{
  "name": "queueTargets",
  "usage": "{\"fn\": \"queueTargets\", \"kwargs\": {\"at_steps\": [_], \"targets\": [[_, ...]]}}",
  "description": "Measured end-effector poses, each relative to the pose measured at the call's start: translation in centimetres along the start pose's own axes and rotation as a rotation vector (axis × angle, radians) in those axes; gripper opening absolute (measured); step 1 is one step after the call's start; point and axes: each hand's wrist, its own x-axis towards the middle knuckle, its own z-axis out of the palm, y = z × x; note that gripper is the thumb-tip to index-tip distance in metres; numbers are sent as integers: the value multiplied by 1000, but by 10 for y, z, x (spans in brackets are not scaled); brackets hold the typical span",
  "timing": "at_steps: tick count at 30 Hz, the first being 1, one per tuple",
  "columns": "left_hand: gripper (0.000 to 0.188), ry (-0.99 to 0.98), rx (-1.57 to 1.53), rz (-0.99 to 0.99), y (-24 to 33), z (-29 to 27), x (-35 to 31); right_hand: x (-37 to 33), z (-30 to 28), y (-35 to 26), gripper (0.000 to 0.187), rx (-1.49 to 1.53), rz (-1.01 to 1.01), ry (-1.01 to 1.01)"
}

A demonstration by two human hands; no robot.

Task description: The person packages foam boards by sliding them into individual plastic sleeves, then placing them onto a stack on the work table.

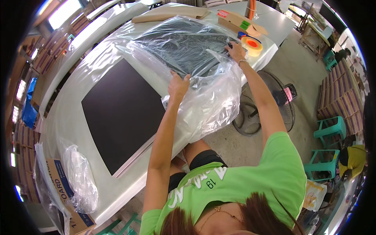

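A dark flat sheet lies inside a clear plastic bag [180,43] at the far side of the white table. My left hand [179,85] grips the near edge of the bagged sheet, thumb and fingers closed on it. At the right edge, my right hand [235,51] holds the bag with bent fingers. The bag's loose, crinkled part [211,105] hangs over the table's near edge, below my hands. Left of my left forearm lies a neat stack of black sheets [123,113], its pale layered edge showing along the near side.
Beside my right hand are a yellow tape roll [252,46] and an open cardboard box [241,22]. A standing fan [280,98] is on the floor at right, with green stools [323,162] beyond. Crumpled plastic [80,180] and a printed carton [64,188] occupy the table's left end.
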Motion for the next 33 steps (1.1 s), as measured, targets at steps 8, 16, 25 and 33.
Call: {"fn": "queueTargets", "kwargs": {"at_steps": [8,16,25,33], "targets": [[90,21,9,10,0,-1,-8,-43,-22,-20,34,70,-61,133],[73,-84,-94,169,-14,-32,-45,-122,-54,-58,17,465,-257,171],[68,-863,-553,264,-77,-67,-192,-226,-113,-153,35,1173,29,-599],[74,-825,-342,1,-169,-110,-303,-274,-115,-208,33,1212,-21,-833]]}}
